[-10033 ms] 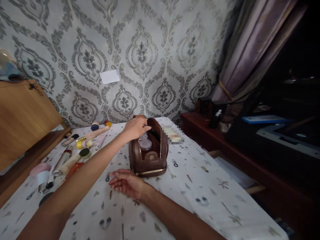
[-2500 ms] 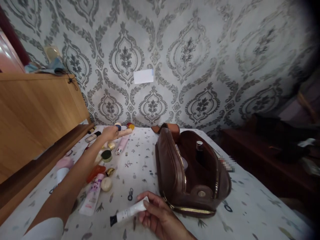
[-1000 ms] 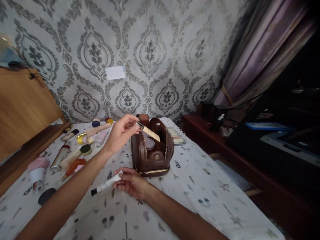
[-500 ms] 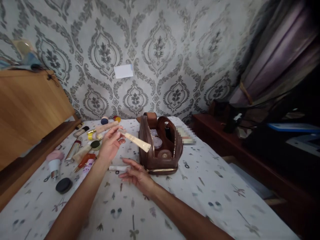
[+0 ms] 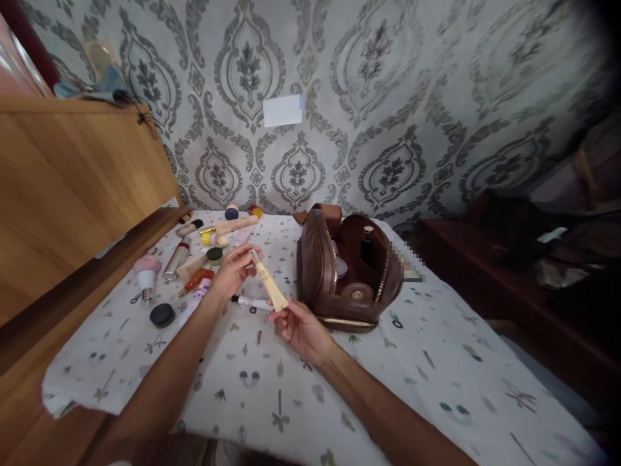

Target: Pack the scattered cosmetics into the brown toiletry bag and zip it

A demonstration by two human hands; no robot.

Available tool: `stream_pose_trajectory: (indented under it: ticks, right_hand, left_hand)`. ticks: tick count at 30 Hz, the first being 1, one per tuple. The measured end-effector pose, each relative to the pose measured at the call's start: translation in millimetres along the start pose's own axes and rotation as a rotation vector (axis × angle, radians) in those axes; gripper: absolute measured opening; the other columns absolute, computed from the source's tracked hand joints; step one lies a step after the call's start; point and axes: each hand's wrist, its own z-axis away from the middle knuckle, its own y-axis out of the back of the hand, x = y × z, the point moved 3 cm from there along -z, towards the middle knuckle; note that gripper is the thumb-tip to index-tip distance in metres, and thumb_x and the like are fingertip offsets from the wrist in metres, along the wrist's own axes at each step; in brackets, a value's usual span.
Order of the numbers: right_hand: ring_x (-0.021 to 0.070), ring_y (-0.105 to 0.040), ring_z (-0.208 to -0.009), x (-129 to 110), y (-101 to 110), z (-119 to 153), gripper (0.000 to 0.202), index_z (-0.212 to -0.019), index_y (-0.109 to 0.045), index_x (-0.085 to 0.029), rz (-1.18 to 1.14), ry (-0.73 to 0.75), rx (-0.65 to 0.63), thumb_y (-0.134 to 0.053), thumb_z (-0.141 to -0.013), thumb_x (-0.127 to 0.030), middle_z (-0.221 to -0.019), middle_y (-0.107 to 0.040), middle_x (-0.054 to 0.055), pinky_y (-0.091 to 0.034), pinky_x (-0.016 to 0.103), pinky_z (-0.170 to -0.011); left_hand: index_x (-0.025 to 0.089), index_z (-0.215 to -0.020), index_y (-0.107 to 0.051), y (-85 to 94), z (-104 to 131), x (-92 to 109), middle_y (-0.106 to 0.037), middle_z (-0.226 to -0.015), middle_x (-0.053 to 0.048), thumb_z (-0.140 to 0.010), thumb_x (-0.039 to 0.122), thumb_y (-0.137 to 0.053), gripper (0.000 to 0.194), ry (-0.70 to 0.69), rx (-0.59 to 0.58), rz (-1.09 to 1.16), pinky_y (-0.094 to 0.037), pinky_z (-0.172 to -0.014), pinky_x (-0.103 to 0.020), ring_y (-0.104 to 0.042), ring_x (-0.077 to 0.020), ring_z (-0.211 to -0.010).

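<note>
A pale yellow squeeze tube [image 5: 270,285] is held between my two hands, tilted, above the patterned cloth. My left hand [image 5: 235,268] pinches its clear cap end, and my right hand [image 5: 303,329] grips the flat crimped end. Just behind my right fingers, a slim white tube with a dark tip [image 5: 252,302] lies on the cloth. To the right of my hands stands a brown makeup bag [image 5: 315,259], unzipped. Inside it I see a dark bottle with a silver cap [image 5: 367,244] and part of a round compact [image 5: 341,267].
Several cosmetics lie to the left, among them a round black container [image 5: 162,315], a pink-topped brush [image 5: 146,272], an orange bottle [image 5: 198,281] and a green-lidded jar [image 5: 214,255]. A wooden cabinet [image 5: 87,175] borders the left side. The patterned wall [image 5: 301,168] rises behind.
My right hand has risen from beside the white tube and taken hold of the yellow tube's crimped end. The yellow tube now points more downward. The camera view has shifted left.
</note>
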Motion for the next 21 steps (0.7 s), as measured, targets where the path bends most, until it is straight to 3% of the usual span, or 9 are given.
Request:
stream_pose_trajectory:
  ticks: [3, 10, 17, 21]
  right_hand:
    - [0.0033, -0.047, -0.045, 1.0, -1.0, 0.6, 0.038, -0.086, -0.076, -0.01, -0.019, 0.02, -0.008, -0.086, -0.067, -0.041, -0.065, -0.073, 0.005, -0.04, 0.013, -0.043]
    - [0.0036, -0.051, -0.046, 0.9, -2.0, 1.5, 0.043, -0.089, -0.075, -0.007, -0.064, 0.003, 0.012, -0.086, -0.068, -0.043, -0.065, -0.072, 0.006, -0.042, 0.013, -0.045]
    - [-0.0011, -0.034, -0.04, 3.1, -3.4, 3.1, 0.043, -0.089, -0.073, -0.01, -0.021, -0.007, -0.018, -0.089, -0.065, -0.042, -0.056, -0.056, -0.004, -0.025, 0.012, -0.038]
    - [-0.0009, -0.029, -0.041, 3.9, -4.9, 3.1, 0.035, -0.079, -0.066, -0.012, 0.013, -0.006, -0.032, -0.089, -0.065, -0.033, -0.054, -0.046, -0.008, -0.019, 0.013, -0.038]
  left_hand:
    - [0.015, -0.093, -0.073, -0.7, 1.0, -0.4, -0.069, -0.083, -0.004, -0.066, 0.034, -0.086, 0.035, 0.001, -0.03, -0.028, -0.043, -0.054, -0.021, -0.058, -0.0115, -0.067]
    - [0.015, -0.096, -0.073, -1.9, 4.3, 1.2, -0.071, -0.088, -0.007, -0.071, 0.034, -0.083, 0.032, 0.001, -0.112, -0.079, -0.046, -0.056, -0.021, -0.059, -0.0125, -0.069]
    - [0.014, -0.095, -0.073, -1.6, 5.5, 2.9, -0.073, -0.088, -0.008, -0.074, 0.034, -0.08, 0.029, -0.009, -0.141, -0.098, -0.044, -0.053, -0.019, -0.059, -0.0106, -0.064]
    - [0.014, -0.095, -0.073, -1.5, 5.9, 1.4, -0.074, -0.089, -0.009, -0.074, 0.033, -0.081, 0.029, 0.015, -0.152, -0.074, -0.046, -0.054, -0.02, -0.064, -0.0132, -0.066]
